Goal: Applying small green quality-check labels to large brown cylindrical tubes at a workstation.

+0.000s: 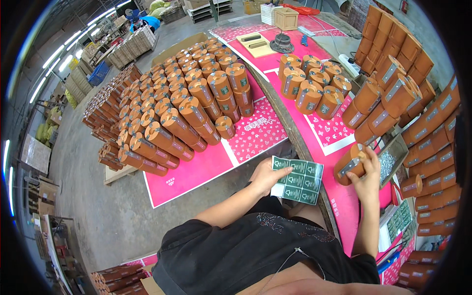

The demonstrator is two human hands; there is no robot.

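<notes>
The left hand point(265, 175) grips a green label sheet point(298, 180) over the lap, while just to its right the right hand point(366, 173) clasps an orange cylinder point(350, 163), tilted, at the pink tabletop point(339, 206) edge.

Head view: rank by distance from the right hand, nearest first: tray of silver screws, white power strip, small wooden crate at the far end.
1. Tray of silver screws: just right of the right hand, on the pink-covered bench.
2. White power strip: farther up the bench, behind the cluster of orange cylinders.
3. Small wooden crate: farthest, at the bench's far end, up and left.
</notes>
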